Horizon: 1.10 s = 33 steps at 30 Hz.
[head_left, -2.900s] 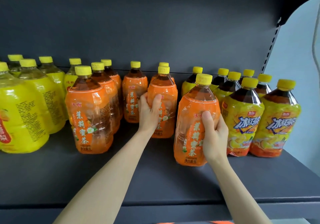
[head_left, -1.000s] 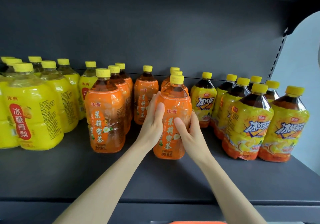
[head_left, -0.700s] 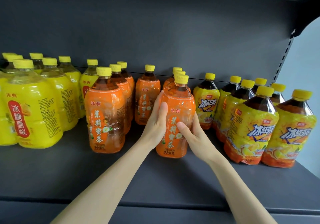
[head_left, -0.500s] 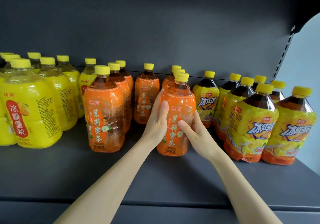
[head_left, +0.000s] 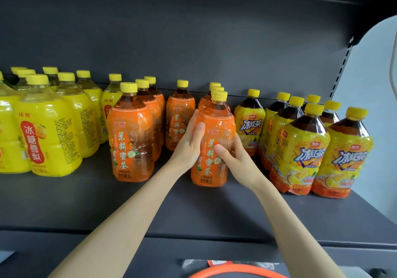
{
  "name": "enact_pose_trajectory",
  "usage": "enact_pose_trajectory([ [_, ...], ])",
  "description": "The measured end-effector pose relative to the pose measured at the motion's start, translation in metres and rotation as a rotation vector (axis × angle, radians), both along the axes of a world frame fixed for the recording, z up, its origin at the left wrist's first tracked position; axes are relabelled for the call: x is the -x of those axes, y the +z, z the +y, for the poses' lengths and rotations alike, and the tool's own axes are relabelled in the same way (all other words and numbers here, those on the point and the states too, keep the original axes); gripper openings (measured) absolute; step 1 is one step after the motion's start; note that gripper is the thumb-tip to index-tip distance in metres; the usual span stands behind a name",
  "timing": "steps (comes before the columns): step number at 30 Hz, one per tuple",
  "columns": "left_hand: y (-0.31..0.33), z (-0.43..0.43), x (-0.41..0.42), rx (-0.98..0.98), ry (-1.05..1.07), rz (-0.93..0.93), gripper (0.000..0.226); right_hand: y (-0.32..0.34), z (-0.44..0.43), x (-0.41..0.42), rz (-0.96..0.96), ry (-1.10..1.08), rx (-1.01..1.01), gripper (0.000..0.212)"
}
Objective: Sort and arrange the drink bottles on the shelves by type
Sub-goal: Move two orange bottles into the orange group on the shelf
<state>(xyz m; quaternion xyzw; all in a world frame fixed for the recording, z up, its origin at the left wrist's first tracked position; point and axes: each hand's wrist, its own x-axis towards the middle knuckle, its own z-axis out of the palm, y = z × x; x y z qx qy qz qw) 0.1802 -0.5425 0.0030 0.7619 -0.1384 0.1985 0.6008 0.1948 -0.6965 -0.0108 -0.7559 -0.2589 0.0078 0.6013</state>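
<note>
In the middle of the frame, the left hand (head_left: 189, 146) and right hand (head_left: 238, 161) together grasp the sides of an upright orange-labelled plastic drink bottle with a yellow cap (head_left: 217, 123), standing on the dark grey metal shelf (head_left: 193, 211).

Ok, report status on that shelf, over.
Left hand and right hand both grip orange tea bottle, upright on shelf. Iced tea bottles close on its right.

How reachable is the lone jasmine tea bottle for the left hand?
Probably yes: the lone jasmine tea bottle stands just past the left hand, nothing between, but that hand holds the front bottle.
</note>
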Motion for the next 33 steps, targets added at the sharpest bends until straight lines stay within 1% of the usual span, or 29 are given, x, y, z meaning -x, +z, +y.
enact_pose_trajectory([
  [3, 0.007, 0.003, 0.014, -0.025, 0.02, 0.054, 0.054, 0.003, -0.002, 0.008, 0.054, -0.085, 0.053, 0.107],
  [4, 0.011, 0.005, 0.021, -0.06, 0.052, 0.063, 0.053, 0.004, -0.002, 0.012, 0.041, -0.141, 0.085, 0.112],
  [5, 0.013, 0.007, 0.029, -0.11, 0.095, 0.061, 0.051, 0.006, -0.002, 0.019, -0.003, -0.207, 0.123, 0.11],
  [7, 0.018, 0.013, 0.049, -0.239, 0.209, 0.006, 0.044, 0.012, -0.004, 0.035, -0.187, -0.343, 0.194, 0.091],
  [9, 0.026, 0.019, 0.072, -0.366, 0.323, -0.1, 0.034, 0.022, -0.006, 0.051, -0.412, -0.456, 0.237, 0.072],
  [11, 0.037, 0.028, 0.099, -0.462, 0.388, -0.229, 0.027, 0.036, -0.001, 0.067, -0.579, -0.495, 0.228, 0.054],
  [13, 0.05, 0.042, 0.126, -0.506, 0.426, -0.326, 0.026, 0.05, 0.011, 0.083, -0.656, -0.49, 0.205, 0.039],
  [14, 0.057, 0.051, 0.139, -0.518, 0.447, -0.363, 0.028, 0.057, 0.022, 0.091, -0.687, -0.474, 0.189, 0.035],
  [17, 0.069, 0.089, 0.177, -0.587, 0.537, -0.459, 0.033, 0.074, 0.06, 0.117, -0.757, -0.422, 0.137, 0.029],
  [19, 0.068, 0.122, 0.204, -0.631, 0.586, -0.485, 0.035, 0.078, 0.093, 0.135, -0.766, -0.372, 0.123, 0.027],
  [23, 0.048, 0.206, 0.262, -0.693, 0.676, -0.401, 0.035, 0.065, 0.185, 0.175, -0.743, -0.237, 0.074, 0.026],
  [28, 0.02, 0.341, 0.342, -0.759, 0.828, -0.25, 0.04, 0.031, 0.332, 0.229, -0.658, -0.124, 0.067, 0.032],
  [33, 0.02, 0.459, 0.392, -0.81, 0.932, -0.111, 0.046, 0.031, 0.455, 0.268, -0.634, -0.018, 0.095, 0.033],
])
